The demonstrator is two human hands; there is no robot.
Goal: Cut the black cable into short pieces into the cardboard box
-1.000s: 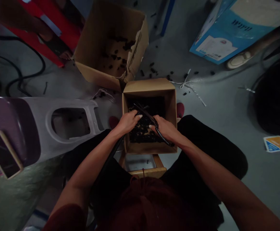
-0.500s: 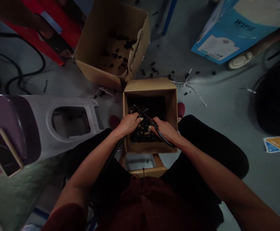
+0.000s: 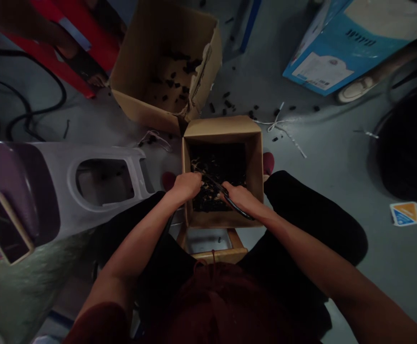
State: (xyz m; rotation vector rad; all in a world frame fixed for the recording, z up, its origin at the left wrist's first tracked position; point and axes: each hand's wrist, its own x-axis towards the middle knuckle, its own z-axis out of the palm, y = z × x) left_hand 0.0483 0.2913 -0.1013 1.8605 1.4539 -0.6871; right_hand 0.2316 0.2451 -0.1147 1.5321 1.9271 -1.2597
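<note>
My left hand (image 3: 189,185) is closed around a thin black tube (image 3: 167,225), which trails down past my left forearm. It hangs over the left side of an open cardboard box (image 3: 224,128) standing between my knees. In my right hand (image 3: 240,196) are dark shears (image 3: 241,210), one handle running back beneath the palm. Their long blades point up and left toward my left fist, whose fingers hide the tube's end. Many short black pieces (image 3: 211,203) lie inside the box, much of it in shadow.
A bigger torn carton (image 3: 140,107) with black bits stands beyond. Left are a grey-and-purple stool (image 3: 56,191) and a phone (image 3: 5,229). Black pieces and white string (image 3: 278,122) litter the floor. Another person's hand (image 3: 99,79) is near the carton; a blue bag (image 3: 323,71) stands right.
My left hand has shifted left and turned to a fist with its thumb hidden. My right hand moved slightly left and down with the shears. The tube's end no longer shows past my left fingers.
</note>
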